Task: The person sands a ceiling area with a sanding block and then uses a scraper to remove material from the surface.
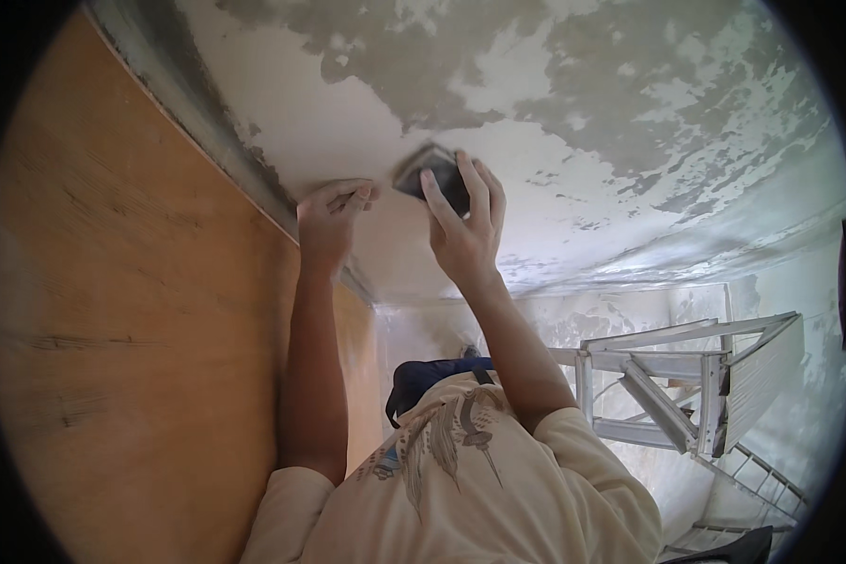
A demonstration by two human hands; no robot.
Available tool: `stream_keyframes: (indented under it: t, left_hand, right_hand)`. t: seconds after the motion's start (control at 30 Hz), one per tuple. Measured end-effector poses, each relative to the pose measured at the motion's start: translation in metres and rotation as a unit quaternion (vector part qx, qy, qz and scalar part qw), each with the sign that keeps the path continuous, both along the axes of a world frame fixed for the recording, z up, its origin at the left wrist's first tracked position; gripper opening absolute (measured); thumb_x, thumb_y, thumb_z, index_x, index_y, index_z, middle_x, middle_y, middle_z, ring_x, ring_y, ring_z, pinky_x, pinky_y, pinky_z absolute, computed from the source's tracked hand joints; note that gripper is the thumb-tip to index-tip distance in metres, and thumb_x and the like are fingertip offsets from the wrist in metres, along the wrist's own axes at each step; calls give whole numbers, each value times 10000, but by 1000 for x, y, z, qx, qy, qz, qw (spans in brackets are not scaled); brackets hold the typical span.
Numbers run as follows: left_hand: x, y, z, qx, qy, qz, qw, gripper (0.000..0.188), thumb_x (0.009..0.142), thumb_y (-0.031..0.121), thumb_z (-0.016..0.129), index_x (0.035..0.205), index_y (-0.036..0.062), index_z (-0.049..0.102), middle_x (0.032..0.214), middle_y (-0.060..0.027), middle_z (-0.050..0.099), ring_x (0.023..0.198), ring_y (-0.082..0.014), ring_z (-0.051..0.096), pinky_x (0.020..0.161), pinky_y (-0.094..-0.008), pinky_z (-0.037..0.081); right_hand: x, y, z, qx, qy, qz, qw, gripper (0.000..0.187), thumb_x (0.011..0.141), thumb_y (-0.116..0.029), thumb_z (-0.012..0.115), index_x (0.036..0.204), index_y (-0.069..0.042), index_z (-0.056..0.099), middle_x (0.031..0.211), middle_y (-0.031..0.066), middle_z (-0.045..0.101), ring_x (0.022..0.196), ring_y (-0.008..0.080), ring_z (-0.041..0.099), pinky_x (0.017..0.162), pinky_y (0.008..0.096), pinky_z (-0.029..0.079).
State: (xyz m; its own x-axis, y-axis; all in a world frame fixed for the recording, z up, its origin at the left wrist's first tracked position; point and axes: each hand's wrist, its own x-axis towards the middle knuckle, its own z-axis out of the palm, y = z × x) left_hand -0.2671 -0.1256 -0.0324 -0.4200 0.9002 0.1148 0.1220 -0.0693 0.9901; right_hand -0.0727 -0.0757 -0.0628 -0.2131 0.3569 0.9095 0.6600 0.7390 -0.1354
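- On my feed, R hand (470, 214), 1 o'clk: fingers gripping dk block (447, 179), 12 o'clk, at patchy plaster (583, 103).
- L hand (332, 214), 10 o'clk: fingers curled, can't tell if holding.
- Metal frame (657, 405), 4 o'clk.

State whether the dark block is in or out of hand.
In: the right hand grips the dark block, thumb on one side, fingers opposite.

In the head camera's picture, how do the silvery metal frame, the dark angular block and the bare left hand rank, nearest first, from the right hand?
1. Dark angular block: held in the right hand.
2. Bare left hand: to the left.
3. Silvery metal frame: farthest, lower right.
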Motion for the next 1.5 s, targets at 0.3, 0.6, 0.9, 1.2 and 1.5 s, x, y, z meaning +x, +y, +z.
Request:
stream_keyframes:
  t: [0.3, 0.6, 0.9, 1.2, 1.5]
  left_hand:
    - [4, -4, -3, -19, 12, 2, 1000, 195, 1050, 86, 717, 1143, -77, 771, 1027, -122, 811, 932, -182, 748, 914, -315, 590]
    - [-3, -7, -7, -28, 5, 15, 999, 171, 1033, 44, 715, 1134, -79, 778, 1027, -136, 811, 965, -203, 771, 927, -328, 603]
    - [16, 8, -38, 3, 51, -18, 999, 186, 1027, 55, 716, 1130, -85, 781, 1042, -140, 808, 1009, -200, 769, 981, -327, 580]
    - [19, 0, -19, -73, 102, -4, 992, 210, 1044, 93, 700, 1110, -91, 778, 1078, -140, 806, 1038, -201, 764, 1017, -335, 561]
    - [12, 2, -24, 24, 163, -44, 985, 213, 982, 39, 694, 1163, -44, 770, 1102, -125, 802, 1052, -205, 750, 1016, -331, 537]
  right_hand:
    - [46, 10, -43, -41, 164, -116, 979, 476, 859, -12, 860, 1319, -100, 776, 1518, 287, 538, 1317, 401, 515, 1030, 481, 479]
    - [50, 17, -45, 5, -12, 9, 1000, 547, 823, 32, 737, 1290, -245, 811, 1452, 168, 636, 1301, 370, 592, 1079, 511, 515]
    - [46, 10, -26, -94, 238, -139, 957, 506, 969, -24, 701, 1465, -125, 710, 1421, 250, 551, 1224, 378, 510, 1065, 466, 435]
    - [109, 23, -8, -51, 89, -95, 990, 531, 856, -17, 786, 1314, -285, 810, 1484, 146, 565, 1326, 378, 514, 1121, 470, 444]
    - [29, -10, 3, -126, 190, -62, 972, 546, 898, 3, 763, 1415, -170, 750, 1477, 251, 503, 1270, 420, 493, 1077, 489, 433]
